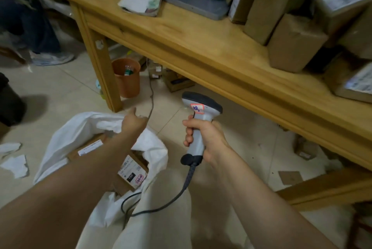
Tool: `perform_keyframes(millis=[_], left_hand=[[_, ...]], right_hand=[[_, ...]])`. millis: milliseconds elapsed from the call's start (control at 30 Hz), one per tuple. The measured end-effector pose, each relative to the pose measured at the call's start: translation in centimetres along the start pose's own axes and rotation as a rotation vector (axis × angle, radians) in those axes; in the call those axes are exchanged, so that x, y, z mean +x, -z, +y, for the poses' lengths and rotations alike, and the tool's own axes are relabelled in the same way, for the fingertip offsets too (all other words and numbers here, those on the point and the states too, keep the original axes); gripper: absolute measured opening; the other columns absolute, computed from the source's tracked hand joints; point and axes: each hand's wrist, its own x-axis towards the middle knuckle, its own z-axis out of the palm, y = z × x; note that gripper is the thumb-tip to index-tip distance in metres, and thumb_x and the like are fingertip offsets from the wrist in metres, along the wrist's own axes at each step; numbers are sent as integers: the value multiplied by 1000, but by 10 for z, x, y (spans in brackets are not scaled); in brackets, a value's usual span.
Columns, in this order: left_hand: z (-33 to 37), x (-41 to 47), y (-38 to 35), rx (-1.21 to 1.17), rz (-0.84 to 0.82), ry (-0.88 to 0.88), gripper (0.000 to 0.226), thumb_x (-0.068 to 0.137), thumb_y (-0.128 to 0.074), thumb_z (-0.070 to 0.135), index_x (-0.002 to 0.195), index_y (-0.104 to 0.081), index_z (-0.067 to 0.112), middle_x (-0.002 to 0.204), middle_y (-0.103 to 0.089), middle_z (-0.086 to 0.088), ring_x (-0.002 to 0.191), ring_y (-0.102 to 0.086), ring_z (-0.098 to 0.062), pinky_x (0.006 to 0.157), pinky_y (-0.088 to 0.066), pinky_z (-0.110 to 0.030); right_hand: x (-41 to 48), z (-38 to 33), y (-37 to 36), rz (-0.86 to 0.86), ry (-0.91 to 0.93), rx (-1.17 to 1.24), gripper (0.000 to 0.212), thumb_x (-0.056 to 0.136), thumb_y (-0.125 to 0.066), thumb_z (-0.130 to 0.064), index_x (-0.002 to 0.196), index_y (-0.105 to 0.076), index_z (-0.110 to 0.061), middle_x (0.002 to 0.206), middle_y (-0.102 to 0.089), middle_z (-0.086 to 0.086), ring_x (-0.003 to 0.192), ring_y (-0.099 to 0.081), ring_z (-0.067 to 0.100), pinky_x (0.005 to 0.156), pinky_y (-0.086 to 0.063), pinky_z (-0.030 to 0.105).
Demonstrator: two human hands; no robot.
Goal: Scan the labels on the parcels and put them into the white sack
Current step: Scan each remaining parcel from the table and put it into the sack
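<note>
The white sack (60, 144) lies open on the floor, and every place here is told from it. Inside the sack are 2 brown parcels. 1 parcel (131, 170) sits at the near side with its white label facing up. The other parcel (88, 149) lies deeper in, partly hidden under the left arm.

The left hand (132, 126) is at the far rim of the sack. Its thumb sticks up and its fingers are curled tight on the white cloth, holding the rim. Both parcels in the sack lie below this hand and nearer to the person.

The right hand (205, 140) is just right of the sack and apart from it. It is wrapped around the handle of a grey scanner (201, 103). The scanner stands upright, with its dark head pointing away from the person. A small red-edged sticker is on its head. A dark cable (181, 190) hangs from the handle and runs down to the near edge of the sack.

Beyond the sack and to its right stands a wooden table (201, 47). More brown boxes (291, 45) are piled on it, well away from both hands. An orange bin (126, 77) stands beyond the sack, under the table. White paper scraps (16, 166) lie left of the sack.
</note>
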Motion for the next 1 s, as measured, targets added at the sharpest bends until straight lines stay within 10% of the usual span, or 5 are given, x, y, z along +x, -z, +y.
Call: perform_keyframes(millis=[300, 567, 833, 1000], left_hand=[[151, -107, -18, 97, 2, -796, 54, 90, -60, 14, 142, -44, 15, 134, -53, -8, 125, -47, -24, 105, -40, -41], [283, -187, -75, 149, -89, -1169, 55, 89, -64, 25, 140, -46, 17, 130, -55, -4, 121, -50, -21, 99, -43, -36], [376, -228, -154, 449, -96, -1321, 106, 76, -79, 31, 153, -8, 17, 152, -21, -12, 141, -20, -30, 110, -32, -43], [399, -219, -193, 830, 203, -1424, 133, 69, -83, 39, 149, 19, 9, 159, -2, -14, 148, -3, -30, 118, -17, -45]], right_hand=[[-90, -55, 52, 152, 269, 93, 18, 78, -63, 8, 76, -55, -8, 47, -49, 4, 35, -42, 16, 42, -42, 25], [-152, -119, 128, 318, 494, 263, 19, 79, -63, 7, 82, -56, -11, 47, -51, 2, 34, -44, 14, 39, -43, 23], [-175, -150, 207, 414, 608, 342, 18, 78, -63, 8, 76, -52, -7, 47, -50, 4, 36, -45, 15, 39, -44, 25], [-170, -156, 236, 409, 601, 367, 16, 77, -64, 7, 76, -56, -6, 48, -51, 5, 37, -46, 15, 40, -44, 25]])
